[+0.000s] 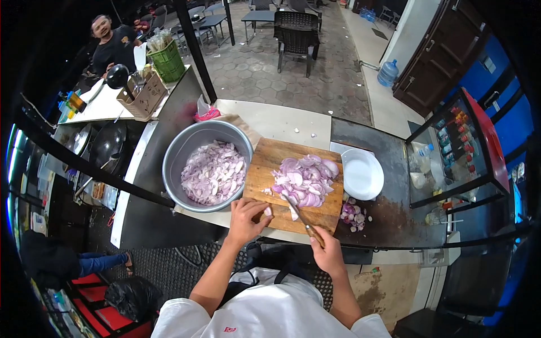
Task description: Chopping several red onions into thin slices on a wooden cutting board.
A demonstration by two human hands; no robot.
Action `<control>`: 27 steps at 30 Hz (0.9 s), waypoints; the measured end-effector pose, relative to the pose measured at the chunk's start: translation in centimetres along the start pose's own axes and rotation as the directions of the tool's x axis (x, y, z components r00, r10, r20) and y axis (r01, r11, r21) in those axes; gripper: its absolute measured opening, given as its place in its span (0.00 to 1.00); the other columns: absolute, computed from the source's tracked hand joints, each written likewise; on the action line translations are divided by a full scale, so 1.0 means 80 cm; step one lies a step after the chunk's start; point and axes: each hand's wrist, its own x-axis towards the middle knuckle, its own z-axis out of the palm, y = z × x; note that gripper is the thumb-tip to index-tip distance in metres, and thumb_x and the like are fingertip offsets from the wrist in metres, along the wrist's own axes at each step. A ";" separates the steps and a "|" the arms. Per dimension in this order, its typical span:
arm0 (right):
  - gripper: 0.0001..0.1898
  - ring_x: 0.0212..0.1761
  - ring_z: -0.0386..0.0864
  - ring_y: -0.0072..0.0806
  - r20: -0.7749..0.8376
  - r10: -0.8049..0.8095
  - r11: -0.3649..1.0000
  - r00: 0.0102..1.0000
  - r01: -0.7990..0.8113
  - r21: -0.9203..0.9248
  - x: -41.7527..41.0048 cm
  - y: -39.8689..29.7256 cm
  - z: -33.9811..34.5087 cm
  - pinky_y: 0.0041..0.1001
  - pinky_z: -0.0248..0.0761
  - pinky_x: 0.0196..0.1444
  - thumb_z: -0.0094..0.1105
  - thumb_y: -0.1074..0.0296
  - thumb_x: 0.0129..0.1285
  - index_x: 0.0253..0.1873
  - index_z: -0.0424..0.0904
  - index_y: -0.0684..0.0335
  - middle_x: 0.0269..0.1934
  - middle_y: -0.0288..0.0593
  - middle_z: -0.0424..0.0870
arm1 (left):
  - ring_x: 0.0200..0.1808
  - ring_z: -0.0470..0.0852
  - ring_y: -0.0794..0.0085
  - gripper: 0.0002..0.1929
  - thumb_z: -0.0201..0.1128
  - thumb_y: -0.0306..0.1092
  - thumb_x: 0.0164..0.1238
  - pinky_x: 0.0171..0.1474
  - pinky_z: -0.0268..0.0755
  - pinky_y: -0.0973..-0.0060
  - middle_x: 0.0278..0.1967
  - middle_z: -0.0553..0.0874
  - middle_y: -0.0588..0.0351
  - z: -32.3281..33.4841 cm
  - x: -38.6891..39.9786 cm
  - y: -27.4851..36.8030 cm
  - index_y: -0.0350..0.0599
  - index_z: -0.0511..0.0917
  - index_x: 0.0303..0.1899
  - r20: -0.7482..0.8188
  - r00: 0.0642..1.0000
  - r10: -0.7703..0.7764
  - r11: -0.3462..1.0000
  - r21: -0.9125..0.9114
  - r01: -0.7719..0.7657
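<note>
My right hand (pixel 327 250) grips the wooden handle of a kitchen knife (pixel 299 213), its blade pointing away from me across the wooden cutting board (pixel 264 169). Pinched under the fingertips of my left hand (pixel 247 219) is a small shallot piece (pixel 267 211) at the board's near left edge. A heap of sliced shallots (pixel 306 179) covers the board's right half, and the blade tip touches its near side. Left of the board stands a deep grey metal basin (pixel 170 169), partly filled with more sliced shallots (pixel 214 173).
A white plate (pixel 362 174) sits right of the board, with a pile of shallot trimmings (pixel 353 214) nearer me. A glass display case (pixel 460 143) stands at the counter's right end. A person (pixel 112 46) is beyond the left counter; a wok (pixel 108 143) lies at left.
</note>
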 end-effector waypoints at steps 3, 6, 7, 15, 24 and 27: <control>0.17 0.35 0.76 0.19 0.038 0.182 0.975 0.983 -0.185 0.120 -0.008 -0.007 -0.021 0.23 0.72 0.41 0.61 0.72 0.71 0.61 0.80 0.70 0.36 0.38 0.83 | 0.51 0.81 0.64 0.17 0.80 0.40 0.54 0.58 0.64 0.62 0.43 0.90 0.61 0.006 0.006 0.005 0.50 0.91 0.46 0.050 0.999 -0.019 0.998 0.068 0.016; 0.16 0.32 0.71 0.16 -0.013 0.179 0.970 0.984 -0.174 0.167 -0.017 0.001 -0.031 0.22 0.69 0.36 0.60 0.71 0.70 0.60 0.80 0.69 0.32 0.34 0.79 | 0.52 0.80 0.63 0.18 0.80 0.40 0.53 0.58 0.63 0.61 0.43 0.89 0.60 -0.002 0.014 0.015 0.50 0.91 0.46 0.071 0.997 -0.043 0.998 0.045 0.040; 0.16 0.30 0.73 0.17 -0.064 0.162 0.973 0.985 -0.148 0.176 -0.020 0.003 -0.032 0.24 0.70 0.34 0.62 0.70 0.69 0.59 0.81 0.69 0.30 0.38 0.80 | 0.51 0.80 0.62 0.18 0.80 0.40 0.52 0.58 0.63 0.61 0.44 0.89 0.59 -0.005 0.016 0.018 0.50 0.91 0.46 0.074 0.996 -0.041 0.999 0.022 0.040; 0.16 0.31 0.75 0.19 -0.067 0.186 0.964 0.980 -0.169 0.206 -0.055 -0.004 -0.027 0.24 0.71 0.36 0.62 0.69 0.70 0.59 0.81 0.69 0.32 0.39 0.82 | 0.41 0.80 0.63 0.13 0.75 0.37 0.58 0.51 0.64 0.63 0.34 0.88 0.60 -0.014 0.001 0.033 0.46 0.89 0.44 0.120 0.990 -0.070 0.995 0.080 0.061; 0.17 0.41 0.87 0.39 0.046 0.211 0.971 0.976 -0.215 0.103 -0.077 -0.001 -0.010 0.32 0.78 0.47 0.62 0.68 0.70 0.61 0.80 0.66 0.41 0.52 0.88 | 0.43 0.80 0.62 0.05 0.72 0.35 0.60 0.50 0.65 0.63 0.33 0.85 0.59 -0.010 -0.014 0.035 0.49 0.89 0.36 0.067 0.996 -0.057 0.996 0.075 0.052; 0.17 0.46 0.88 0.45 0.038 0.182 0.980 0.983 -0.184 0.070 -0.064 0.020 -0.006 0.34 0.78 0.51 0.62 0.68 0.70 0.61 0.79 0.67 0.46 0.55 0.88 | 0.46 0.80 0.62 0.08 0.72 0.36 0.60 0.52 0.65 0.63 0.37 0.86 0.58 -0.013 -0.011 0.027 0.48 0.90 0.40 0.082 0.986 -0.145 0.986 0.090 0.138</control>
